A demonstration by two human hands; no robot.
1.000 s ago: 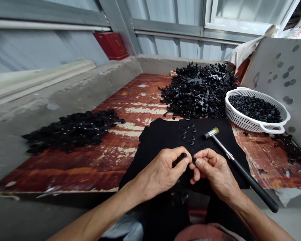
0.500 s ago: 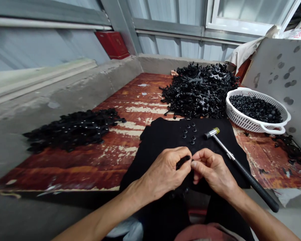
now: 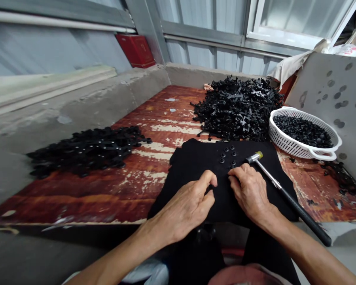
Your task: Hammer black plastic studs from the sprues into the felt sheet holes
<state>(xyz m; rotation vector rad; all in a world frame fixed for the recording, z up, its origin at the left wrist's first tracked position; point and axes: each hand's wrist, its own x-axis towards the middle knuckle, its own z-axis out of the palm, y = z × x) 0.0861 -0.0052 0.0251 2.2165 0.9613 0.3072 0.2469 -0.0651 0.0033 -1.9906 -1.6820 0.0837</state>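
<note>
My left hand (image 3: 186, 208) rests on a black cloth (image 3: 192, 162), thumb and forefinger pinched on a black plastic strip that barely shows against the cloth. My right hand (image 3: 250, 192) lies just to its right, fingers curled with their tips pressed down on the cloth; what is under them is hidden. Several small black studs (image 3: 227, 155) sit on the cloth just beyond both hands. A small hammer (image 3: 284, 194) with a black handle lies on the cloth beside my right hand.
A big heap of black strips (image 3: 237, 107) lies at the back of the worn red board (image 3: 154, 130). Another pile (image 3: 86, 148) lies at the left. A white basket (image 3: 287, 148) of black studs stands at the right, below a grey spotted panel (image 3: 329, 87).
Both hands have lowered from a raised pinch, where strip and stud met, down onto the cloth and slightly forward toward the studs. The view has shifted a little.
</note>
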